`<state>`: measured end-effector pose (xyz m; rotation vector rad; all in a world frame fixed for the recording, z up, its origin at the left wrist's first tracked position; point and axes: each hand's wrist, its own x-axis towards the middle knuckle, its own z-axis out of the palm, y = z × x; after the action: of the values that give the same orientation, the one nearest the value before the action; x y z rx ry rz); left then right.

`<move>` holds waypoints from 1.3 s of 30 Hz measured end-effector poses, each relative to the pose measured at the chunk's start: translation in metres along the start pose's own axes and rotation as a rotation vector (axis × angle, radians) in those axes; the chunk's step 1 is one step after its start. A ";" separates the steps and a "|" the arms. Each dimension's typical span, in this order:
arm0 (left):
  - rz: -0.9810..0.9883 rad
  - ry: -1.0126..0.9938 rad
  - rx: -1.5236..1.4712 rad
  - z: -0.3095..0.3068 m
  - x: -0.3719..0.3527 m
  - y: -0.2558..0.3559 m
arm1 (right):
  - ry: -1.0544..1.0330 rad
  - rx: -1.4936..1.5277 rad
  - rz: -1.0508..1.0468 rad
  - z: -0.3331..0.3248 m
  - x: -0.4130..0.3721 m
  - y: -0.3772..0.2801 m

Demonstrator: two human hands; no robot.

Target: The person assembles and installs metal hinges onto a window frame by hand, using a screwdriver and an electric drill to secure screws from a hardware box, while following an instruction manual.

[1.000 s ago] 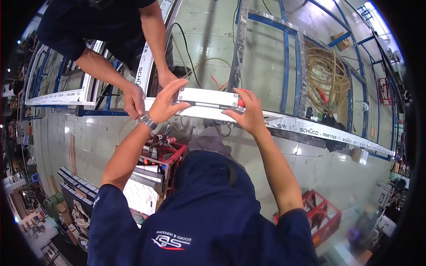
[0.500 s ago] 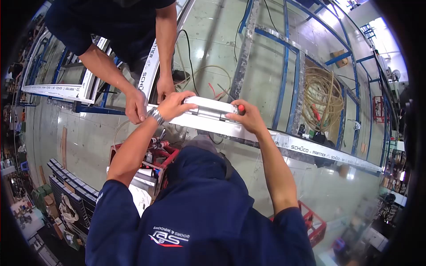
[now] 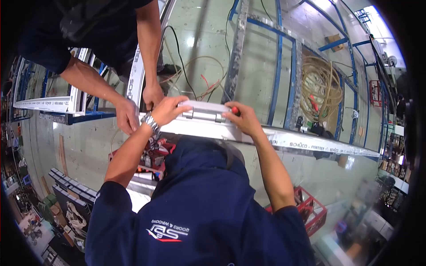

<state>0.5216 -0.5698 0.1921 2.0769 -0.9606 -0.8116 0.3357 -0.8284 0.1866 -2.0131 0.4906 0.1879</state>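
Observation:
A white hinge [image 3: 206,107] with a grey barrel section and dark joints lies along the white frame profile [image 3: 199,127]. My left hand [image 3: 166,111], wearing a metal watch, grips its left end between thumb and fingers. At the opposite end my right hand [image 3: 243,119] pinches the hinge with thumb and forefinger. A small red knob-like object [image 3: 235,110] shows by the right fingers; what it belongs to is hidden. Just left of my left hand are a co-worker's two hands [image 3: 127,117], close to the frame corner.
Blue metal racks [image 3: 279,66] stand on the tiled floor beyond the profile. A coiled hose [image 3: 321,88] lies at the right. Red crates [image 3: 310,208] sit below on both sides of my body. Cables [image 3: 179,57] trail across the floor, and dark stacked profiles [image 3: 73,186] lie at the lower left.
The view has shifted slightly. The hinge looks tilted a little, its upper face now angled differently, with both hands still on it. The co-worker's arms have moved a bit leftward and down in view.

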 end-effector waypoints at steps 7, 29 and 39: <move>0.394 0.197 0.135 0.004 -0.044 0.008 | 0.090 -0.239 -0.320 -0.001 -0.046 -0.024; -0.080 -0.100 -0.120 0.011 0.017 -0.022 | -0.036 0.024 0.010 0.000 0.014 -0.001; 0.261 0.114 0.093 0.000 -0.029 0.011 | 0.045 -0.108 -0.294 -0.009 -0.025 -0.022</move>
<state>0.5023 -0.5518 0.2076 1.9966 -1.1946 -0.5173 0.3209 -0.8213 0.2172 -2.1717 0.2110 -0.0128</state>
